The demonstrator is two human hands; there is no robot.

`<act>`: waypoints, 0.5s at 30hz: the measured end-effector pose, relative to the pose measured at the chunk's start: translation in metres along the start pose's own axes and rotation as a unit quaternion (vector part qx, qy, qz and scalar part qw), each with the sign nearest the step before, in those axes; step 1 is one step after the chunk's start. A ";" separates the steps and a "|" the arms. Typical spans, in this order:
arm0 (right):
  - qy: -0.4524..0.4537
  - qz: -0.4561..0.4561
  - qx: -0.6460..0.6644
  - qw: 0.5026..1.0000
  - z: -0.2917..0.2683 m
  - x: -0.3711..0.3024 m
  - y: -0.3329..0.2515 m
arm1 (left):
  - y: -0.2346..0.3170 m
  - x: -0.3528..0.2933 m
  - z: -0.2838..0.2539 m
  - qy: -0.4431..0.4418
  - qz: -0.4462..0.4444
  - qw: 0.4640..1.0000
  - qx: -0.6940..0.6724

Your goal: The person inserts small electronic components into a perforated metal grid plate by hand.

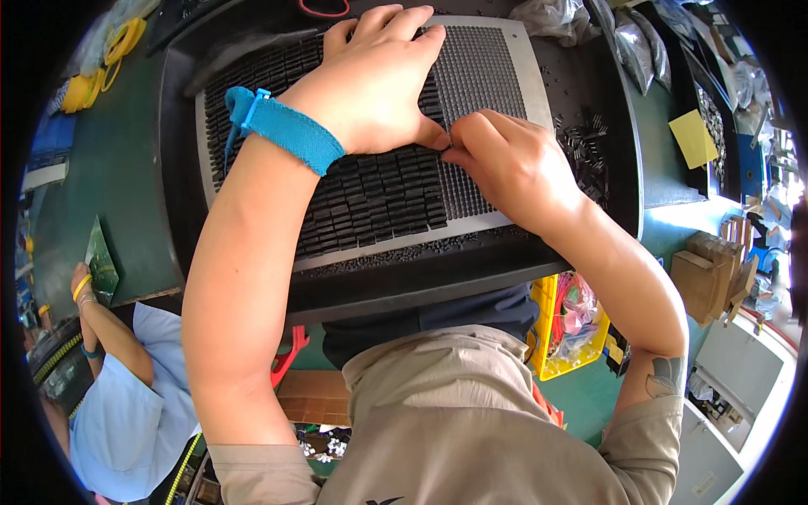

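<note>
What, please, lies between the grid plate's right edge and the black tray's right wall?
In the head view, loose small black parts lie scattered on the tray floor between the grid plate and that wall.

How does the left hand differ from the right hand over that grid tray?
The left hand lies flat and spread across the grid tray; the right hand is curled, its fingers pinched at one spot. The left wrist wears a blue strap; the right wrist is bare. Both are bare-skinned and meet mid-tray.

one head-worn fisheye view, straight down, close over the grid tray [505,50]
</note>
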State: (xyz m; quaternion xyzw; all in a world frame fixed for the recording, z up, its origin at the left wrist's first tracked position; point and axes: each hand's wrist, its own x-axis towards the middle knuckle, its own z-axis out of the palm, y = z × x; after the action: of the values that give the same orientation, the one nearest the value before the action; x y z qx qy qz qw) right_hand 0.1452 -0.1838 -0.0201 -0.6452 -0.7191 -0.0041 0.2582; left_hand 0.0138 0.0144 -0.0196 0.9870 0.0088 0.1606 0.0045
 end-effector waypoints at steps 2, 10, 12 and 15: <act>0.000 0.016 0.004 1.000 -0.001 -0.003 0.005 | 0.025 0.054 -0.066 -0.324 -0.154 0.925 -0.126; 0.013 0.025 -0.075 0.997 -0.004 -0.001 0.007 | 0.024 0.018 -0.022 -0.125 -0.120 0.978 -0.116; -0.006 0.031 -0.070 0.997 -0.007 -0.001 0.009 | 0.025 0.018 -0.021 -0.123 -0.121 0.978 -0.116; -0.024 0.084 -0.088 0.992 -0.028 -0.001 0.022 | 0.026 0.020 -0.028 -0.142 -0.115 0.975 -0.123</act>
State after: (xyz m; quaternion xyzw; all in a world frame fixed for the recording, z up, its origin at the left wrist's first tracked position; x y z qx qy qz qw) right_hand 0.1762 -0.1908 -0.0033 -0.7234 -0.6652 -0.0296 0.1825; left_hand 0.0247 -0.0111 0.0136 0.9840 0.1018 0.0166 0.1455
